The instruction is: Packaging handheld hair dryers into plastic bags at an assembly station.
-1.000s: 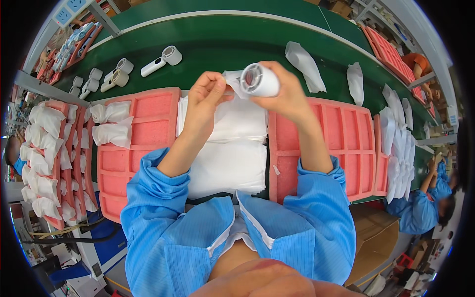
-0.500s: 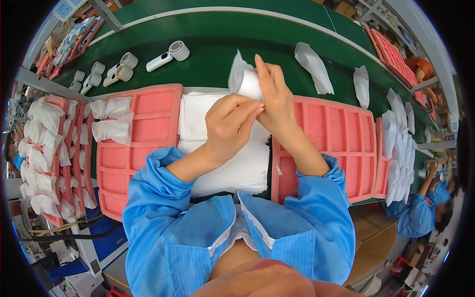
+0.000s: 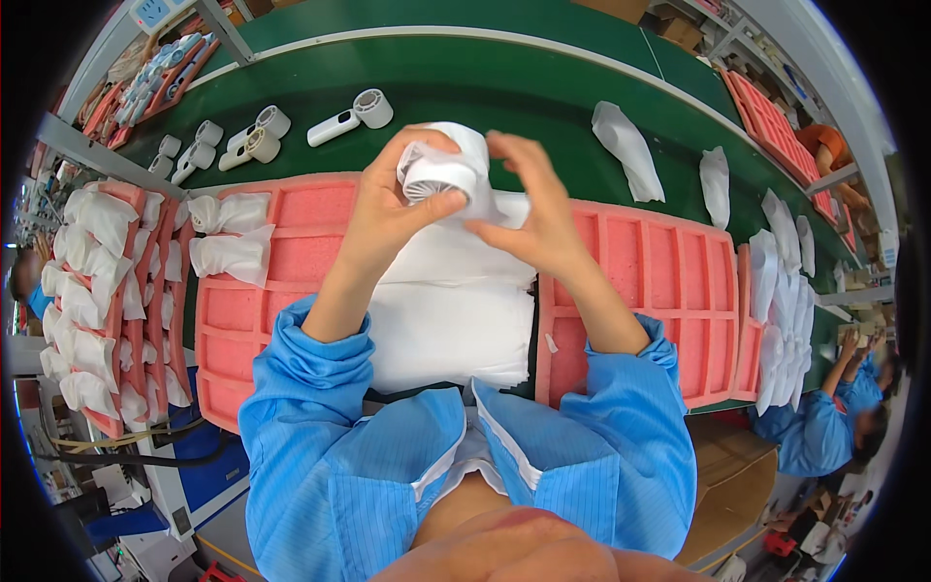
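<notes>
L grip was clamped round wht fan, partly in wht wrap; R grip was spread wide just beside it, nr wht stack on grn bench.

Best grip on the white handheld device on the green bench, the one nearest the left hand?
I'd take the white device by its handle, left hand once free, from above on the person's side. The handle is straight and slim, lying lengthwise across the bench; the round head at its right end is wider, likely more awkward to pinch.
</notes>
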`<move>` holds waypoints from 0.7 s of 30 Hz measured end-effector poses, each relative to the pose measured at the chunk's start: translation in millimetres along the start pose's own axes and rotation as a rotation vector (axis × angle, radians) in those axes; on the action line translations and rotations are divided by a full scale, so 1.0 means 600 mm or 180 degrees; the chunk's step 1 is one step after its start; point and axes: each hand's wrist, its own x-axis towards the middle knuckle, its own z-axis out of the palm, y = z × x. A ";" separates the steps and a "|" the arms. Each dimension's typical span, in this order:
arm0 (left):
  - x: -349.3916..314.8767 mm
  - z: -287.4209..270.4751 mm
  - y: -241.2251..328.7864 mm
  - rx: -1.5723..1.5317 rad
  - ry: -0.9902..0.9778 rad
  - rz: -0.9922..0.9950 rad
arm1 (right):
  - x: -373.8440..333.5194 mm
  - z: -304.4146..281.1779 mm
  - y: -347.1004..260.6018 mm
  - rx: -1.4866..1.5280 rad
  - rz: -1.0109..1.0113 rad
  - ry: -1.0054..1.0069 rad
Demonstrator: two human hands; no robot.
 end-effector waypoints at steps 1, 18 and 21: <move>0.001 0.003 0.003 -0.0250 -0.0089 0.0132 | -0.003 -0.001 0.011 -0.0053 0.0195 -0.0369; -0.007 0.033 -0.004 0.2232 0.1183 0.1297 | -0.009 0.005 0.014 -0.1699 0.0620 0.0479; 0.029 0.012 0.002 0.1848 0.1161 0.0793 | -0.004 0.000 0.006 -0.0550 0.1162 0.0356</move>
